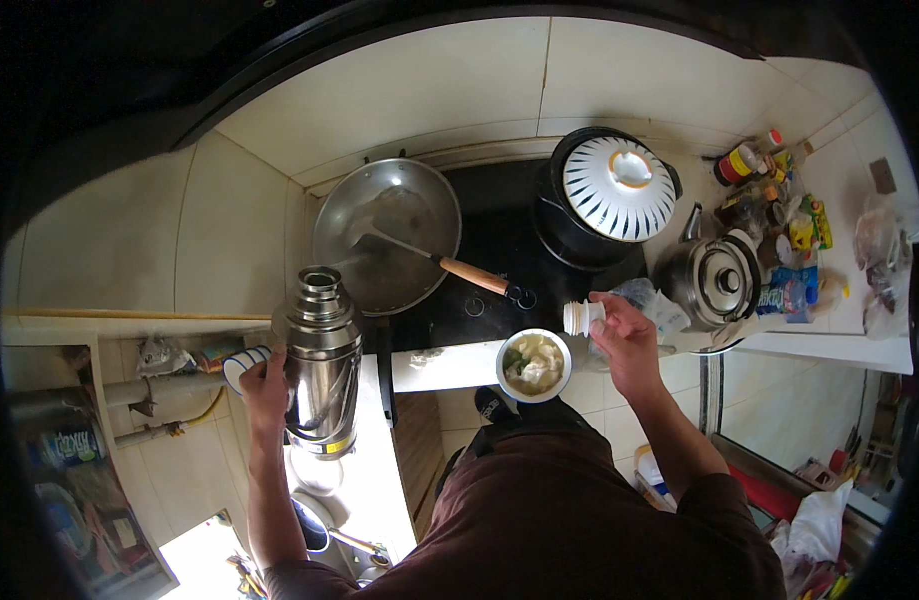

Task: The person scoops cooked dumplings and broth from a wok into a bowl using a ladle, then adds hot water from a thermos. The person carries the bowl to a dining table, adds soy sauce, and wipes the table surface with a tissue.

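Note:
My left hand is closed at the side of a polished steel vacuum flask, where its handle would be; the grip itself is partly hidden. The flask is held nearly upright, its mouth uncovered. Between the fingers of my right hand is a white ribbed stopper. Just below and left of that stopper, a white bowl with a blue rim stands at the counter's front edge. Pale dumplings and some green leaves lie in broth inside it.
A wok holding a wooden-handled spatula sits on the black cooktop. Behind are a black pot with a striped white lid, a steel kettle and several bottles. Striped bowls are beyond my left hand.

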Demonstrator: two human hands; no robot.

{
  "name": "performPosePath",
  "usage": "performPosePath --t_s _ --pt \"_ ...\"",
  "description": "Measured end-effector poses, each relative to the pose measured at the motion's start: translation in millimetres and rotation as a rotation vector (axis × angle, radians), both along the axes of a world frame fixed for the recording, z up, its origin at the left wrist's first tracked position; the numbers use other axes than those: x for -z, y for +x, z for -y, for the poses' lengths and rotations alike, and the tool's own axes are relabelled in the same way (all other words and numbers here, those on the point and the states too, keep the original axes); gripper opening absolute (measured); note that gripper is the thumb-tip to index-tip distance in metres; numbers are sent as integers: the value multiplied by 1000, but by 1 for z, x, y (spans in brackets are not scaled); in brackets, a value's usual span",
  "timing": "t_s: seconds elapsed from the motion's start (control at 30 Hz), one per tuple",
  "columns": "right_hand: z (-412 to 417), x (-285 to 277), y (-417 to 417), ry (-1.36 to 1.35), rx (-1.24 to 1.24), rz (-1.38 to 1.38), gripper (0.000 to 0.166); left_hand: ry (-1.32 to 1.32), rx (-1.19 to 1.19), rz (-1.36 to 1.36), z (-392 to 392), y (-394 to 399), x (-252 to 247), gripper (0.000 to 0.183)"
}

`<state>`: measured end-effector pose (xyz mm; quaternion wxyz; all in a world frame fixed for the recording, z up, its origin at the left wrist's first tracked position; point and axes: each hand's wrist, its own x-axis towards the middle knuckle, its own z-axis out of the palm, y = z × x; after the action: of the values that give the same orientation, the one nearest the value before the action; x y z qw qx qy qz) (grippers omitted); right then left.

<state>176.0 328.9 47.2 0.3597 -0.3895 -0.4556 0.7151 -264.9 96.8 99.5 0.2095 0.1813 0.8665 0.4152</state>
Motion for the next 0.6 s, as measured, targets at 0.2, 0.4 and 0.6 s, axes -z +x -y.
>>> performPosePath --t_s 0.2,0.4,0.6 --pt "4 -5 -15 -41 -86 -59 38 423 -268 105 34 20 -14 42" --pt "10 -14 -48 -17 -221 -110 39 751 -413 114 87 44 -22 42" --pt "23 -21 -85 20 -387 -167 36 890 -650 -78 211 65 0 12"
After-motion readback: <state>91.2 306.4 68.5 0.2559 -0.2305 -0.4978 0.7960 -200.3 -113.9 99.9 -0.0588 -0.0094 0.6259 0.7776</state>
